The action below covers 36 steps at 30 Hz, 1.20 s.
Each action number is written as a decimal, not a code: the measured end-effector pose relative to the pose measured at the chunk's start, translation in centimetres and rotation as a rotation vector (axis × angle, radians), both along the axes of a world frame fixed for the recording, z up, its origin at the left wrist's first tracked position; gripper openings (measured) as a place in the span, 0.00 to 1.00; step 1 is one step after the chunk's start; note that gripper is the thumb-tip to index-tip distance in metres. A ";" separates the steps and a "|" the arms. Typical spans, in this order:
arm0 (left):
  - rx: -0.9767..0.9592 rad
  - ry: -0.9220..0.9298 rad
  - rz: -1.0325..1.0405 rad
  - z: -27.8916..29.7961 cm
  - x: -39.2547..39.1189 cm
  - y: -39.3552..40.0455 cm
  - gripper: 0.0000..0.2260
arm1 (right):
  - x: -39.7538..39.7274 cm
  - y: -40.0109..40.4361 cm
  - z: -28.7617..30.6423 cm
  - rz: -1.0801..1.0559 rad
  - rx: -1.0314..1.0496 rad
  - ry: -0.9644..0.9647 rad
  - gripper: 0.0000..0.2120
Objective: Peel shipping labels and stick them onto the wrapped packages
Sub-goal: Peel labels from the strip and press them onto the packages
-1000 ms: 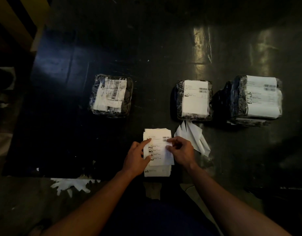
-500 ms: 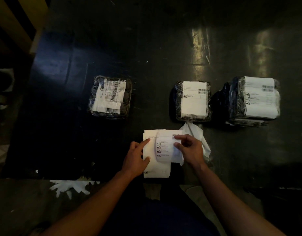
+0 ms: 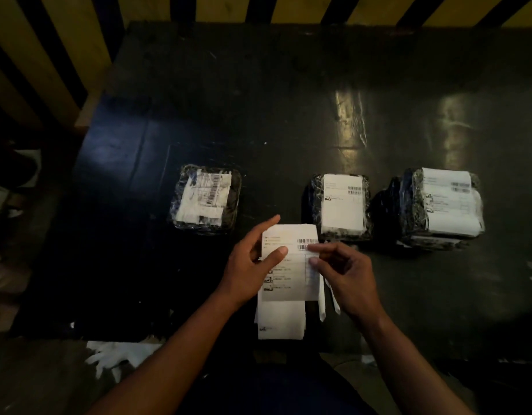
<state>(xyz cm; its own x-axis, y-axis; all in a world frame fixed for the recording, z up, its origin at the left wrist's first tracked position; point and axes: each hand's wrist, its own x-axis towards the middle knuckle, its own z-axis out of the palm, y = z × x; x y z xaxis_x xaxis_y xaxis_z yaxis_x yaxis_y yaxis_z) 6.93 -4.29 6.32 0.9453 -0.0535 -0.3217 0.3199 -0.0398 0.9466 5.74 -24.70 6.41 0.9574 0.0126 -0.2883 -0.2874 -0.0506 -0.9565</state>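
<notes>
A white shipping label (image 3: 291, 266) with a barcode is lifted above the label stack (image 3: 281, 320) near the table's front edge. My left hand (image 3: 251, 266) holds its left edge, thumb on its face. My right hand (image 3: 344, 275) pinches its right edge between thumb and fingers. Three plastic-wrapped dark packages lie in a row beyond: the left package (image 3: 205, 199) with a crumpled label, the middle package (image 3: 339, 205) with a smooth white label, and the right package (image 3: 438, 206), a taller one with labels on it.
Peeled white backing strips (image 3: 329, 301) lie under my right hand. Torn white paper scraps (image 3: 118, 356) lie on the floor below the table's front edge. A yellow and black striped barrier (image 3: 49, 55) runs along the far and left sides of the dark table (image 3: 258, 115).
The label has come up off the stack and both hands now hold it higher, closer to the packages. The camera has tilted up, showing more of the far table.
</notes>
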 end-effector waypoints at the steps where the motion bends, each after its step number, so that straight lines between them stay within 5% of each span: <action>1: 0.001 -0.033 0.018 0.6 0.3 0.0 0.22 | 0.3 0.2 0.6 0.017 -0.007 -0.019 0.10; 12: 0.068 -0.261 0.098 6.5 3.8 2.0 0.14 | 7.3 3.4 7.4 0.073 -0.048 -0.310 0.04; 36: 0.067 -0.322 0.133 10.7 4.9 5.0 0.14 | 8.8 5.0 10.7 0.024 0.067 -0.422 0.06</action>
<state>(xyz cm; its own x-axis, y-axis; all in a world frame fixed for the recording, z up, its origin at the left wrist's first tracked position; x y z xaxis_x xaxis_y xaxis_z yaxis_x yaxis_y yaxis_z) 11.78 0.71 16.98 0.9961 0.0878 -0.0042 0.0116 -0.0837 0.9964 14.55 -19.69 17.12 0.9905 0.0413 0.1309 0.1304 0.0142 -0.9914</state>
